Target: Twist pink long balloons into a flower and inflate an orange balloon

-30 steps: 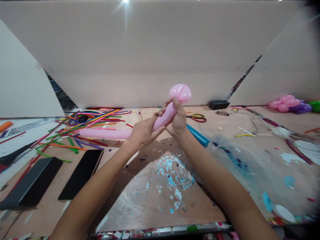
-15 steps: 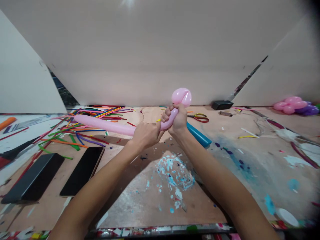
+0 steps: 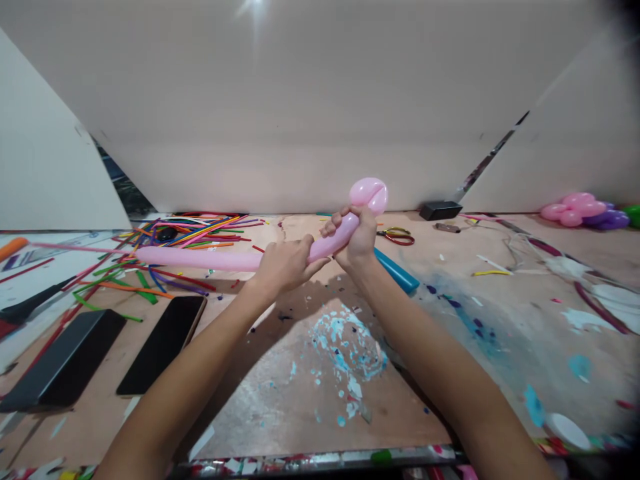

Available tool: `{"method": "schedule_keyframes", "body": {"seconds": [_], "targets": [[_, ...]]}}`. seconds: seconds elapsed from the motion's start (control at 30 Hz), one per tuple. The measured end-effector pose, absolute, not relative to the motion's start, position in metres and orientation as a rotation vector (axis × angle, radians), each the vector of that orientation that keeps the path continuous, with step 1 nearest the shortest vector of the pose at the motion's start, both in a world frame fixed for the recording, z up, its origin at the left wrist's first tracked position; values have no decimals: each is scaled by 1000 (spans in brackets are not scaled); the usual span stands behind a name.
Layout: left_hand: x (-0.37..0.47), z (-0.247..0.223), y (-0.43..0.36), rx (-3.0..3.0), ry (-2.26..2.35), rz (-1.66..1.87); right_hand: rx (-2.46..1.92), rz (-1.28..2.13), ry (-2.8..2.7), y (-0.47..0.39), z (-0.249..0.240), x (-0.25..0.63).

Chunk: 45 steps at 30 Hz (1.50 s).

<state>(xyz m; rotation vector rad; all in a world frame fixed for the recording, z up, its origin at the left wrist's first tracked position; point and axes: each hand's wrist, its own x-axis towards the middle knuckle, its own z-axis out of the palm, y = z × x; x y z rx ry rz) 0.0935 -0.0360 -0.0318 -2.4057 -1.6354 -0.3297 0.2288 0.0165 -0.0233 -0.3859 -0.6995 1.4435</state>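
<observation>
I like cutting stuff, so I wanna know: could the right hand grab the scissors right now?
Probably not without letting go: the right hand is curled around the pink balloon. Otherwise the way looks free, with the scissors lying close by on the table and their handles uncovered.

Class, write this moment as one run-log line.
left hand: holds pink balloon | right hand: holds it below its rounded end | scissors: on table

A black phone (image 3: 161, 343) lies on the table (image 3: 400, 415) beside a dark angular case (image 3: 65, 360); scissors (image 3: 399, 236) rest near a small black box (image 3: 440, 211), and a white disc (image 3: 567, 431) lies at the front right.
</observation>
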Motion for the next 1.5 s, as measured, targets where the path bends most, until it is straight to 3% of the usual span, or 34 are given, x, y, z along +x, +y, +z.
{"method": "schedule_keyframes", "body": {"seconds": [0.3, 0.77, 1.03, 1.17, 1.33, 1.5], "targets": [[104, -35, -43, -2160, -1689, -474, -422, 1357, -553, 23, -30, 220], [97, -29, -39, -2421, -1571, -529, -518, 1390, -638, 10, -14, 224], [86, -7, -43, -3479, -1618, -1237, -257, 1563, -929, -10, 16, 235], [77, -7, -41, -3687, -1660, -1479, -78, 1643, -1167, -12, 20, 237], [76, -11, -34, -3459, -1653, -1524, -273, 1548, -1452, 3, 9, 257], [77, -12, -31, -2841, -1781, -1565, -592, 1190, -1597, 2, 4, 269]]}}
